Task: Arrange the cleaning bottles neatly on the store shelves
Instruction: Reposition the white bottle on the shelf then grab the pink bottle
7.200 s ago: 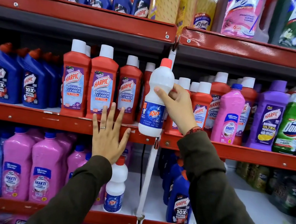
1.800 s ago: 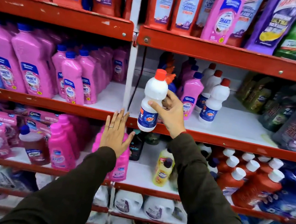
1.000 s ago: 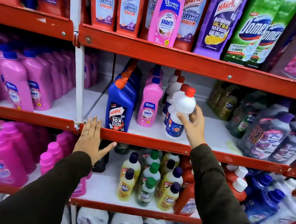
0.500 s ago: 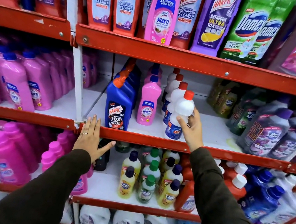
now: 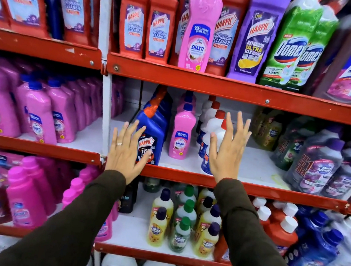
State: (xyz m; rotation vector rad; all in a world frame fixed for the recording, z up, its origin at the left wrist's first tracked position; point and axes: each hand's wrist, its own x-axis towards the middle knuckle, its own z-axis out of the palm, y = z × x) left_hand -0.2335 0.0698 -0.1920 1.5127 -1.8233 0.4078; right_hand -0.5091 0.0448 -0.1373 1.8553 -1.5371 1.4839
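Observation:
A row of white bottles with red caps (image 5: 210, 124) stands on the middle shelf (image 5: 252, 188); the front one is mostly hidden behind my right hand (image 5: 227, 149). That hand is raised in front of the row, fingers spread, holding nothing. My left hand (image 5: 126, 148) is also open, fingers apart, just in front of a blue Harpic bottle (image 5: 151, 134) at the shelf's front edge. A pink Shakti bottle (image 5: 182, 134) stands between the blue and the white rows.
Red Harpic bottles (image 5: 132, 19), a pink, a purple and green Domex bottles (image 5: 290, 45) fill the shelf above. Large pink bottles (image 5: 36, 110) stand to the left of the white upright. Small yellow and green bottles (image 5: 181, 222) sit on the shelf below; dark shrink-wrapped packs (image 5: 320, 163) at right.
My right hand has let go of the white bottle, which now stands at the front of its row. My left hand has lifted off the shelf edge and both hands are spread open.

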